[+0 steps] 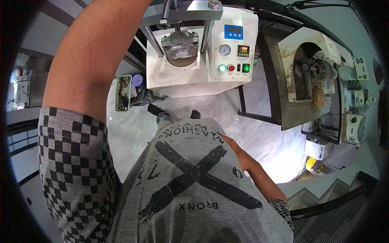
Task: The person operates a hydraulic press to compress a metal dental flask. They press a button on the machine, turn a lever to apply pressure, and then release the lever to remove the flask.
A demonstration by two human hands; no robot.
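My left arm (91, 60) reaches up and forward past the top edge, so my left hand is out of view. It passes beside the metal frame (182, 14) of a white bench press (178, 83). Under that frame, a threaded screw (177, 30) runs down to a worn grey metal block (179, 45) over a round opening. My right arm (259, 176) hangs bent at my side. Its forearm goes behind my grey shirt (194, 194), which hides my right hand and anything in it.
The press's panel has a pressure gauge (225, 50), a lit temperature display (243, 50) and a glowing green button (222, 69). On the floor to the left stands a green bin (123, 93) of scraps beside a purple lid (138, 79). A grinding machine (300, 73) sits on a dark stand at right.
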